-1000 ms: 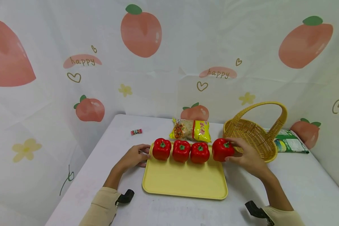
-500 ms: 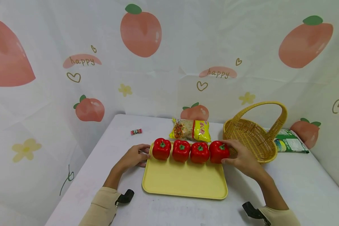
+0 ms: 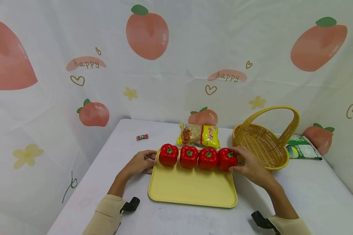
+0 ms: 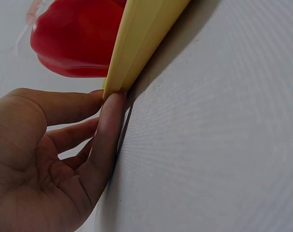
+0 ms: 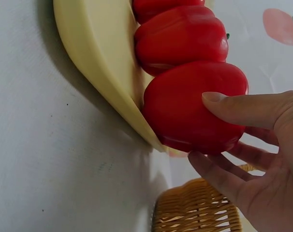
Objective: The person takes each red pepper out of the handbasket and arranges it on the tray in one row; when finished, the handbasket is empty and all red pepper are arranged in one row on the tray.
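Note:
A yellow tray (image 3: 191, 189) lies on the white table, with several red bell peppers (image 3: 189, 157) in a row along its far side, green stems up. At the tray's left edge my left hand (image 3: 139, 162) pinches the rim; the left wrist view shows the thumb at the rim and a finger against its outer side (image 4: 151, 34). My right hand (image 3: 251, 165) holds the rightmost bell pepper (image 3: 227, 160), thumb on the near side and fingers around its right and far sides. That pepper sits at the tray's right end, close beside its neighbour (image 5: 180, 41).
Behind the tray lies a yellow noodle bag (image 3: 198, 135). A wicker basket (image 3: 260, 143) with a tall handle stands close behind my right hand. Beyond it is a green packet (image 3: 303, 147). A small red wrapped candy (image 3: 142, 137) lies at the back left.
My right hand has moved left and slightly toward me with the bell pepper, bringing it beside the others on the tray. The left hand has stayed at the tray's edge.

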Demonstrator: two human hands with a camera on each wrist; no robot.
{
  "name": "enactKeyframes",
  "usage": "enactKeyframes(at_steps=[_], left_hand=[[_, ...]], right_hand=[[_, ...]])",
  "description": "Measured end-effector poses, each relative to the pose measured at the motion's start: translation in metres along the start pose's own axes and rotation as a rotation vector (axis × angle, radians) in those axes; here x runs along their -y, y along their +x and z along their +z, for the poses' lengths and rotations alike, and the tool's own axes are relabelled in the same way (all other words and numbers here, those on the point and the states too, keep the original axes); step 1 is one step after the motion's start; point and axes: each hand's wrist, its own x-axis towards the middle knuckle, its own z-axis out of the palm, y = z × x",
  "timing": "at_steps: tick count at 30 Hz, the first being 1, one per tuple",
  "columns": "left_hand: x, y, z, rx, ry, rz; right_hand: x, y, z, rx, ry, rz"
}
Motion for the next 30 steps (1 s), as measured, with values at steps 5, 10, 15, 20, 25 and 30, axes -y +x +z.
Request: enactKeyframes(at_steps=[5,10,15,20,25,30], left_hand=[[-0.0003,-0.0005,0.0003,-0.001,0.001,-0.002],[-0.0010,-0.0007,0.0005,-0.002,0.000,0.001],[-0.0012,-0.0007,0.0007,-0.003,0.001,0.000],[-0.0013,-0.0007,0.0008,-0.001,-0.001,0.000],[-0.0013,-0.0004,0.0008,0.001,-0.004,0.000],[-0.0007,-0.0005,0.0007,0.000,-0.004,-0.003]], right_hand=[[0.0026,0.0000,-0.0005,0.008,-0.007,0.003],[0.0040,0.0004,-0.0004,0.012,-0.013,0.001],[0.0040,0.0007,0.0006,0.005,-0.025,0.010],[0.0045,0.0014,0.0020,0.002,-0.028,0.016],[0.0059,0.0014,0.0010,0.004,-0.009,0.005],[0.0064,0.0005,0.0000,0.018,0.020,0.007]])
